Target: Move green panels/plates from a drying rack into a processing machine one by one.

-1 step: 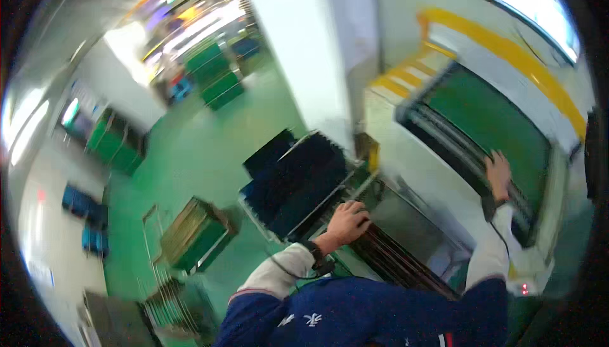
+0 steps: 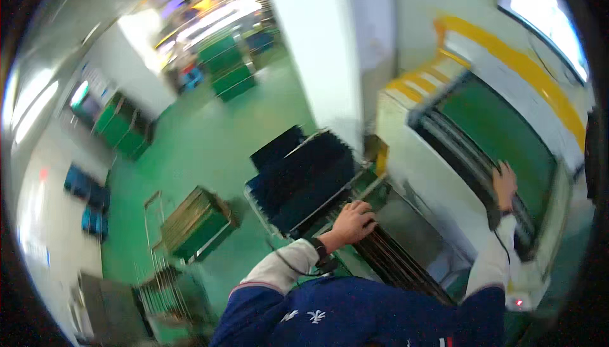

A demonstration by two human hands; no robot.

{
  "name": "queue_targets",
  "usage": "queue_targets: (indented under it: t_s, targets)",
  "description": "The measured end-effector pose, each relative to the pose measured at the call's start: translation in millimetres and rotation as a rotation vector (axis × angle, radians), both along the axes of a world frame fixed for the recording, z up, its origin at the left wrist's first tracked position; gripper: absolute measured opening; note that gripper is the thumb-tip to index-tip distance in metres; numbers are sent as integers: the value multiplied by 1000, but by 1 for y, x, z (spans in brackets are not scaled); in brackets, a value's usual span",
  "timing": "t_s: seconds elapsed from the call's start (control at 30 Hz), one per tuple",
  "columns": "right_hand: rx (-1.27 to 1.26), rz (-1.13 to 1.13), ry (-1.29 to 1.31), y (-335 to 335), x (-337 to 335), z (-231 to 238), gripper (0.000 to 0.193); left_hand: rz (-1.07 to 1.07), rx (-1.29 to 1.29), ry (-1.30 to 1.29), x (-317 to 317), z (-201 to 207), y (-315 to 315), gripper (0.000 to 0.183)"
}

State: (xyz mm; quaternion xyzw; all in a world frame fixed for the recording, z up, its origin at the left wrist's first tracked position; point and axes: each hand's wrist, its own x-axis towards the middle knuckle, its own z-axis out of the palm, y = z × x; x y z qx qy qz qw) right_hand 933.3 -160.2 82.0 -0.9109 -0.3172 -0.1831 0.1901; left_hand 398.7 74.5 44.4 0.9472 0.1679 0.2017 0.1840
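Head view, one item per line.

Panel stack [image 2: 393, 255]: thin dark strips lying edge to edge on a metal shelf [image 2: 415, 229] in front of the person, low centre of the picture.

Left hand [image 2: 353, 221]: fingers curled over the near end of the stack, resting on it; whether it actually grips a strip cannot be told through the blur.

Right hand [image 2: 504, 185]: stretched out to the right, fingers flat on the dark rails [image 2: 466, 157] at the edge of the green bed [image 2: 507, 137] of a white machine [image 2: 412, 163]; it looks open, pressing rather than clasping.

Black rack [image 2: 304, 179]: ribbed, tilted, just beside the left hand, on the far side of the stack.

Green cart [image 2: 196, 220]: on the green floor [image 2: 209, 137], well apart to the left.

Blue crates [image 2: 85, 198]: against the left wall.

Yellow band [image 2: 507, 61]: along the machine's top.

Change from the earlier frame: none visible; both hands, stack and rack sit in the same places and poses.
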Motion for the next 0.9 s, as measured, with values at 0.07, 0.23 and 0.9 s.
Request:
queue_targets:
  t_s: [0.07,0.23,0.9]
  targets:
    - [-84,10,60,-10,25,-1,49,-32,-22,-19,8,-4,-1,30]
    - [-223,-53,86,-2,50,-9,46,26,-31,-54,11,-10,-5,37]
    - [-78,540,843,-37,-317,-94,35,19,-1,-148,-3,-24,0,42]
